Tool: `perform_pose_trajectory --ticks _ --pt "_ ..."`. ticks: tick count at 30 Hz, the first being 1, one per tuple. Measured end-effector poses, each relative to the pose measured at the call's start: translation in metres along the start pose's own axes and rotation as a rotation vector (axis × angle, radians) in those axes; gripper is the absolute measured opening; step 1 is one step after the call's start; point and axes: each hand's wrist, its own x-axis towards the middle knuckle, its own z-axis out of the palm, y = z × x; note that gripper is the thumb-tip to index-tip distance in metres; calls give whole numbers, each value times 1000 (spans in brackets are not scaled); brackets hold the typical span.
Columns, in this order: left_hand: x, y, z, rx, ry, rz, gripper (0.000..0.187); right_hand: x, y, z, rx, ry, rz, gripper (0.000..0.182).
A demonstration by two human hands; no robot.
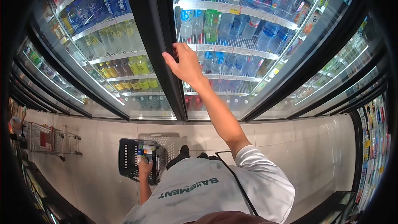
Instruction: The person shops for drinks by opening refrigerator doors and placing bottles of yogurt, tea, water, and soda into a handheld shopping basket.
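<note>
My right hand (185, 64) is stretched forward to the glass-door drinks fridge. Its fingers curl at the edge of the black door frame (159, 29), with the thumb on the frame's front. Down at my left side, my left hand (145, 167) is closed at the dark shopping basket (124, 157), seemingly on its handle, though the fingers are partly hidden. Several bottles (148, 147) with coloured labels lie in the basket. Behind the glass close to my right hand stand a green-labelled bottle (212, 25) and several clear water bottles (267, 35).
Fridge shelves (248, 13) of bottled drinks run across the front, behind more black-framed doors (286, 83). A shopping trolley (52, 139) stands on the tiled floor (99, 130) at the left. Stocked shelves (371, 141) line the right side.
</note>
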Motion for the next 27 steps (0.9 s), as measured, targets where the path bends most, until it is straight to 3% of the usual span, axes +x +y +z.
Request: perform_pose_trajectory --ticks 1,4,5,8,13,18,19,22,23,24,25,27 --pt "3 36 -23 -66 11 24 49 2 -8 10 -60 110 -89 41" --pt "47 81 -49 -235 91 299 40 3 -13 37 -249 211 106 32" --pt "54 110 -68 -254 54 339 37 3 -11 40 -218 299 45 28" --pt "100 173 -93 -479 22 508 32 4 -19 35 -202 289 100 28" --pt "104 331 -174 -698 28 857 31 -10 -33 30 -222 272 55 26" --pt "123 420 -203 -1022 -111 1075 27 -53 -71 5 -169 187 75 25" --pt "129 433 -203 -954 -81 1129 27 -61 -76 -1 -165 194 8 26" --pt "139 475 -194 -939 -183 1232 29 -87 -95 -20 -105 86 85 26" --pt "148 503 -192 -719 -20 1308 31 -92 -100 -27 -110 87 59 25" --pt "123 539 -196 -874 -104 1181 33 -98 -106 -33 -115 84 34 25" --pt "107 574 -204 -973 -169 1175 34 -105 -109 -39 -119 79 9 25" --pt "138 650 -204 -872 12 1386 43 -118 -112 -45 -92 78 2 27"
